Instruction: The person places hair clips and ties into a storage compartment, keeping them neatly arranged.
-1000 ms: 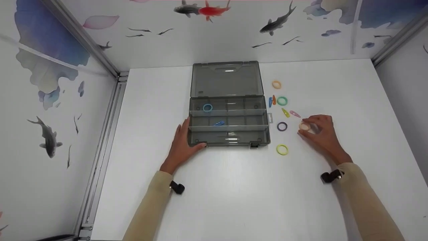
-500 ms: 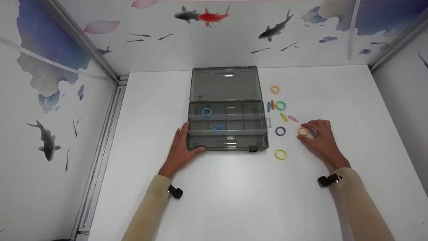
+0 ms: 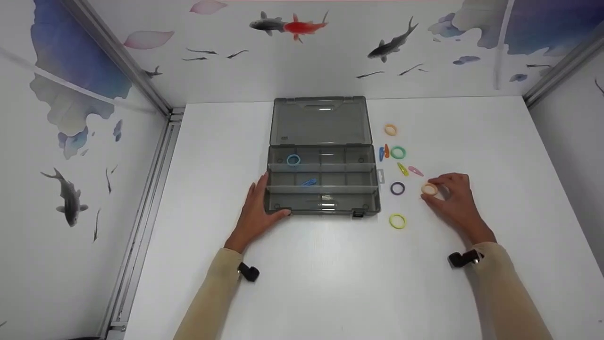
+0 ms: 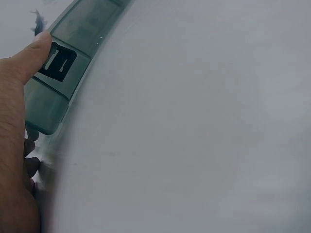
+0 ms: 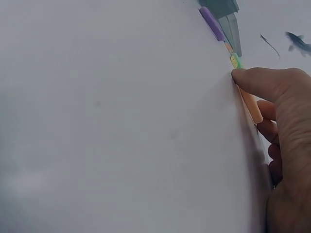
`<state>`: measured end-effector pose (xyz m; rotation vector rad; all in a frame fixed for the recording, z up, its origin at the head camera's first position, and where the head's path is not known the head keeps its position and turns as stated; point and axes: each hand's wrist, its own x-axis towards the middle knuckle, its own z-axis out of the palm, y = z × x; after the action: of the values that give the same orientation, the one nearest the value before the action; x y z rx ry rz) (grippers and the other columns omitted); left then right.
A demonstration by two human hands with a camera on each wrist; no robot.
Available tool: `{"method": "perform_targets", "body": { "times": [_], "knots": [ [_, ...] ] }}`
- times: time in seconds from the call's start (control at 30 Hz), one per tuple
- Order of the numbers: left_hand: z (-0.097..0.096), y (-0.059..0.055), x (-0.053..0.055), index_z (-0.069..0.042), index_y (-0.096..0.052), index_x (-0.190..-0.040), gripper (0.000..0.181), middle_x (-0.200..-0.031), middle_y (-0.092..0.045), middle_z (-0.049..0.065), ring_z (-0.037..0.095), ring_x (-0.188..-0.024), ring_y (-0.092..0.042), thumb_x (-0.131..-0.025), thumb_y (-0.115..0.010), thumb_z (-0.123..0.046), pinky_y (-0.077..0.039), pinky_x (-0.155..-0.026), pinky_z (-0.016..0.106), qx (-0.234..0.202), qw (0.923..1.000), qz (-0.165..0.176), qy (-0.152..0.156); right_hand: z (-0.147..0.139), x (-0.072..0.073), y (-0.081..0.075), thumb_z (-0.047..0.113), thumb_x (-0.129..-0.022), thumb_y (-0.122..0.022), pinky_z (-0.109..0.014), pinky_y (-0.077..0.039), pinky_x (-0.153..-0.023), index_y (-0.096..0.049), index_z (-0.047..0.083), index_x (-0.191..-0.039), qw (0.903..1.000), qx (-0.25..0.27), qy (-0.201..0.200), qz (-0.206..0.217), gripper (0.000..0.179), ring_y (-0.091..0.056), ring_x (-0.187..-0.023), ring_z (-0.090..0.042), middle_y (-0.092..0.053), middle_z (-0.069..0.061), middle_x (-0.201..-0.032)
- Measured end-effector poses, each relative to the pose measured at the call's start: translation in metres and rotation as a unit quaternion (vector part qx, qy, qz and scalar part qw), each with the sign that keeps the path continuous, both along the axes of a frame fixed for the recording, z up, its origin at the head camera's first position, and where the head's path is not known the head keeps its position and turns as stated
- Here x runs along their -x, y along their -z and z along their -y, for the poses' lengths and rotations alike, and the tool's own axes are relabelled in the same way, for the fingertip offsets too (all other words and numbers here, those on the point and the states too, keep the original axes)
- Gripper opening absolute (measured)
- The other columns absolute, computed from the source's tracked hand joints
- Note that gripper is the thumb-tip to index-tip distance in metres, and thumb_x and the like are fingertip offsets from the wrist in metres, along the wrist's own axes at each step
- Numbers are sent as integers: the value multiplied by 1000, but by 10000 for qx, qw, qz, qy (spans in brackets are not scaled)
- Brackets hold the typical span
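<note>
An open, see-through grey compartment box (image 3: 323, 199) stands on the table with its lid laid back. My left hand (image 3: 253, 215) holds its near left corner, fingers along the side and thumb on the front wall. In the left wrist view the thumb (image 4: 35, 56) lies beside a dark latch. My right hand (image 3: 454, 198) pinches a pale orange hair tie (image 3: 429, 183) between thumb and fingers, at the table surface. Inside the box, a blue hair tie (image 3: 293, 155) lies in the back row and blue hair clips (image 3: 309, 182) in the middle row.
Right of the box lie a purple hair tie (image 3: 397, 183), a yellow one (image 3: 397, 227), a green one (image 3: 398, 147) and an orange one (image 3: 390, 124). Among them are blue (image 3: 381, 154), orange (image 3: 387, 151), yellow-green (image 3: 402, 169) and pink (image 3: 415, 171) hair clips. Printed walls enclose the table.
The head view has tilted slightly, so everything sits lower in it. Both hands keep their places, the left at the box corner and the right on the pale orange hair tie.
</note>
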<state>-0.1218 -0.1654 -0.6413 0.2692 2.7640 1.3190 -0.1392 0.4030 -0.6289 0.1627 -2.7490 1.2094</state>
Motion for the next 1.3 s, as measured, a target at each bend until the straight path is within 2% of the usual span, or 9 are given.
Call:
{"method": "perform_targets", "body": {
  "times": [0.17, 0.3, 0.43, 0.77, 1.0, 1.3],
  "knots": [
    [1, 1, -2, -31, -10, -179, 122, -184, -18, 7, 46, -169, -9, -90, -82, -71, -22, -128, 74, 31, 10000, -3, -26, 3, -3, 1, 17, -94, -90, -60, -31, -108, -73, -4, -131, 9997, -171, 93, 138, 46, -38, -132, -41, -57, -23, -130],
    [-1, 1, -2, -32, -10, -179, 122, -184, -18, 6, 45, -169, -9, -89, -81, -74, -22, -128, 73, 38, 10000, 5, 20, 4, -9, 4, 19, -95, -88, -58, -34, -109, -71, -4, -133, 9989, -276, 324, 180, 48, -38, -133, -41, -55, -23, -131],
    [-1, 0, -1, -33, -10, -179, 122, -184, -18, 6, 43, -169, -9, -89, -80, -75, -22, -128, 73, 8, 10000, -17, 44, 6, -11, 5, 21, -96, -88, -57, -37, -110, -70, -3, -133, 9979, -297, 547, 199, 47, -39, -134, -39, -55, -21, -132],
    [2, 0, -1, -31, -10, -179, 123, -184, -19, 7, 45, -169, -9, -89, -81, -73, -22, -128, 73, -16, 10000, -80, 56, 9, -9, 3, 26, -101, -82, -58, -36, -109, -73, -2, -126, 9977, -166, 608, 232, 38, -40, -132, -36, -57, -19, -129],
    [2, -2, 1, -30, -9, -179, 124, -184, -19, 7, 47, -168, -10, -88, -81, -75, -22, -129, 72, 15, 9999, -158, 61, 10, -1, -4, 24, -100, -85, -57, -33, -106, -76, -3, -120, 9981, 73, 617, 12, 35, -43, -124, -33, -66, -20, -121],
    [0, -1, 0, -31, -10, -179, 122, -184, -19, 6, 46, -168, -10, -89, -79, -77, -22, -128, 72, 13, 9999, -117, 61, 16, 12, -9, 19, -99, -85, -43, -32, -100, -78, -2, -119, 9983, 246, 494, -177, 29, -45, -116, -20, -68, -17, -115]
  ]
}}
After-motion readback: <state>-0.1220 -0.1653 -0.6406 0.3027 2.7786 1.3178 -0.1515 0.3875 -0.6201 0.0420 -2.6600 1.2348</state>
